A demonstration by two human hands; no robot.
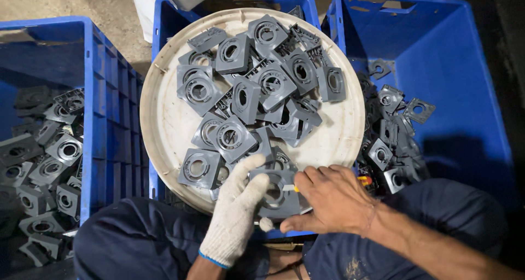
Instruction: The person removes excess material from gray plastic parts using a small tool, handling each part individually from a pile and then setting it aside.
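My left hand [236, 214], in a white knit glove, grips a grey square plastic part [277, 193] with a round hole at the near edge of a round white lid [164, 121]. My bare right hand [331, 199] presses a small yellow-handled tool [290, 188] against the same part. A heap of several identical grey parts [257, 88] lies on the lid just beyond both hands.
The lid rests on a blue crate [180, 9]. A blue crate at the left [104, 121] holds several grey parts. Another blue crate at the right [459, 83] holds a smaller pile against its left wall. My knees in dark trousers are at the bottom.
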